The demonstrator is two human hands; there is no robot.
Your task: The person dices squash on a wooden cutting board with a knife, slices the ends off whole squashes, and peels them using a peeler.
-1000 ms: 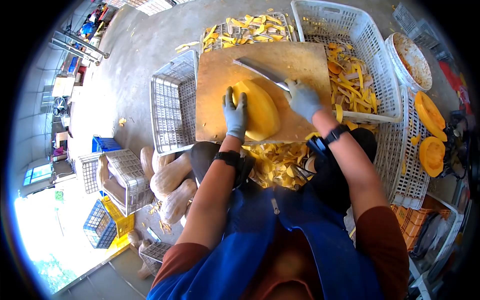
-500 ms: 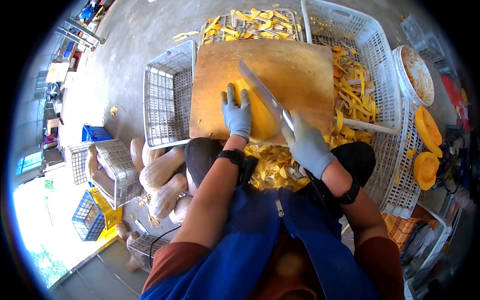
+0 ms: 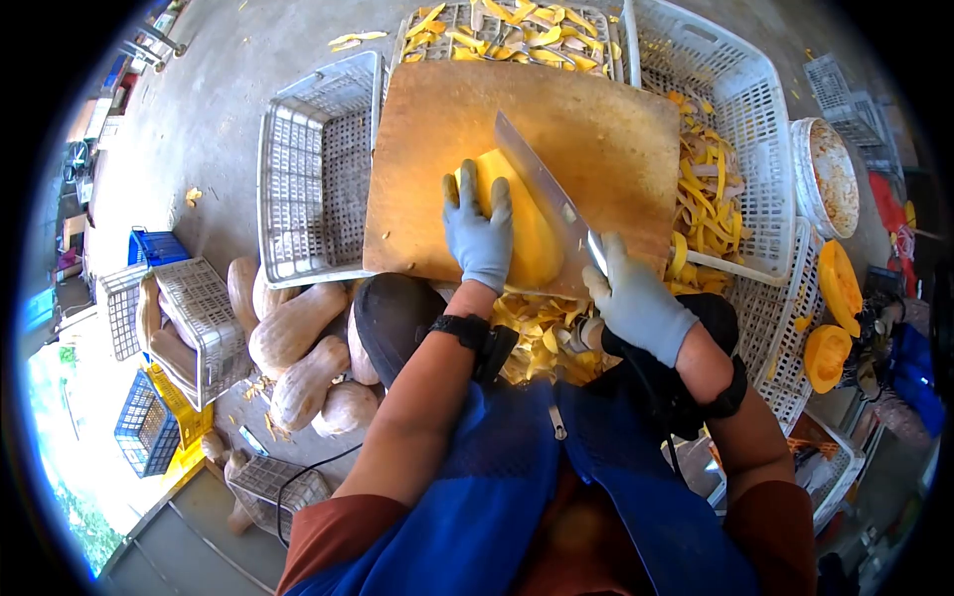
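A peeled orange butternut squash (image 3: 532, 233) lies on the wooden cutting board (image 3: 606, 139). My left hand (image 3: 479, 226), in a grey glove, presses on its left side with fingers spread, steadying it. In my gloved right hand (image 3: 641, 303) is the handle of a large kitchen knife (image 3: 547, 179). The blade points away from me and to the left, along the squash's right side. Whether its edge touches the flesh I cannot tell. Yellow peelings (image 3: 547, 338) lie below the board's near edge.
At the left stands a white crate (image 3: 273, 199), with several unpeeled squashes (image 3: 298, 328) near my knee. A crate (image 3: 765, 149) at the right holds peelings. Cut orange squash pieces (image 3: 840, 288) lie farther right, below a white bucket (image 3: 830, 179). More peelings (image 3: 547, 35) lie beyond the board.
The knife and my right hand have moved slightly right, and more of the squash shows beside the blade. My left hand stays on the squash. The view has shifted a little.
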